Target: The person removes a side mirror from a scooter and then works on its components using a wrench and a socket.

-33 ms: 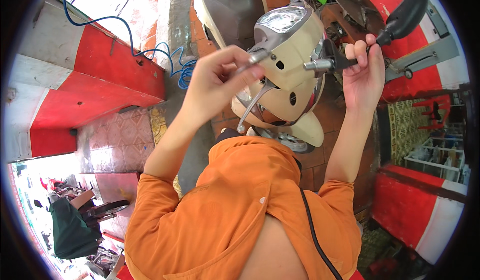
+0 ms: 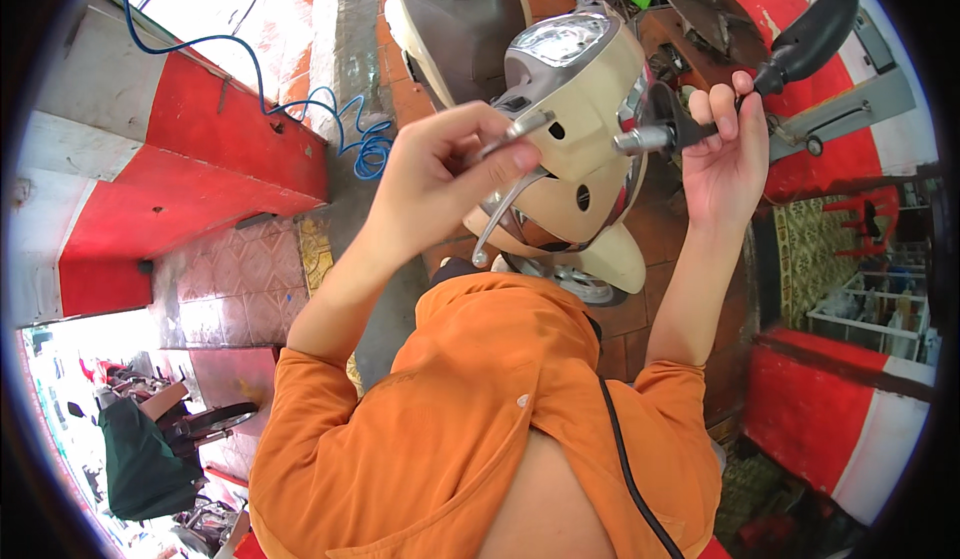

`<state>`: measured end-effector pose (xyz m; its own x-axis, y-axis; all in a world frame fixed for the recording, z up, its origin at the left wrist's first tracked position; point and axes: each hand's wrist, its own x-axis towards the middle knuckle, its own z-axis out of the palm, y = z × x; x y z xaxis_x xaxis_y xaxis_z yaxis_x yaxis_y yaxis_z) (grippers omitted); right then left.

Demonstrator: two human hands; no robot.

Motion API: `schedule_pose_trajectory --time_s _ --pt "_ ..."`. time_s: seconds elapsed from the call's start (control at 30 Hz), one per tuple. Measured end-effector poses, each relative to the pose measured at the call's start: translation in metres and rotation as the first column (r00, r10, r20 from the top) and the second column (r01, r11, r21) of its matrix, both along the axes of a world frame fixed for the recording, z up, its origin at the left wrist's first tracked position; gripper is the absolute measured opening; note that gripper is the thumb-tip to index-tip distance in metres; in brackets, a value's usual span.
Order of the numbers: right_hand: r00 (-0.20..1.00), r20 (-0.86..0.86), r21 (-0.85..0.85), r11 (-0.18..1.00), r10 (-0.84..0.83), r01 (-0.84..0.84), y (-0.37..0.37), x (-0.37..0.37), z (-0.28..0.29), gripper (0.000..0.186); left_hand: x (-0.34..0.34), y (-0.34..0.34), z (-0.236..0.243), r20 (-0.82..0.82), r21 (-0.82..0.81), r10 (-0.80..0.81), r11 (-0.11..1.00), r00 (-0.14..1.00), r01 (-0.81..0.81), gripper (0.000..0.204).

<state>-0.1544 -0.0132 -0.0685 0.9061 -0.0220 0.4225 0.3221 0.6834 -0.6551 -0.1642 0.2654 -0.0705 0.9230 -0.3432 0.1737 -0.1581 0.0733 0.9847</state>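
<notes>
Between the thumb and fingers of my left hand is a slim silver metal piece; its exact kind is not clear. My right hand is closed round the stem of a black rear-view mirror. Its mirror head points up and to the right. On the other side of that hand, a black cone-shaped part and a silver cylindrical end point left, toward the left hand. Beneath both hands stands a beige scooter, with a curved silver lever below the left hand.
Behind the scooter's front is its brown seat with tools on it. A blue coiled hose lies to the left, beside a red and white block. White wire racks stand at the right. Parked motorbikes show at lower left.
The silver piece in my left fingers has turned and shifted slightly right. My right hand holds the mirror almost in place; its silver end has moved a little right and down.
</notes>
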Motion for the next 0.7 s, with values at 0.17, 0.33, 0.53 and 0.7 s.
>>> schedule_pose_trajectory --time_s 0.17,0.33,0.53,0.7 --pt "0.986 0.051 0.197 0.966 0.158 -0.165 0.006 -0.013 0.005 0.018 -0.022 -0.01 0.019 0.09 0.033 -0.091 0.996 0.992 0.088 0.011" --pt "0.983 0.055 0.223 0.957 0.177 -0.184 0.004 -0.02 0.004 0.019 -0.034 -0.008 0.022 -0.013 -0.058 -0.128 0.99 0.992 0.127 0.016" --pt "0.994 0.061 0.102 0.99 0.087 -0.093 0.014 -0.029 0.002 0.02 -0.036 -0.018 0.023 0.153 -0.044 -0.174 0.982 0.973 0.183 0.027" --pt "0.992 0.089 -0.087 0.992 -0.087 0.095 0.033 -0.036 0.002 0.019 -0.037 -0.03 0.0 0.393 -0.041 0.138 0.99 0.909 -0.133 0.022"
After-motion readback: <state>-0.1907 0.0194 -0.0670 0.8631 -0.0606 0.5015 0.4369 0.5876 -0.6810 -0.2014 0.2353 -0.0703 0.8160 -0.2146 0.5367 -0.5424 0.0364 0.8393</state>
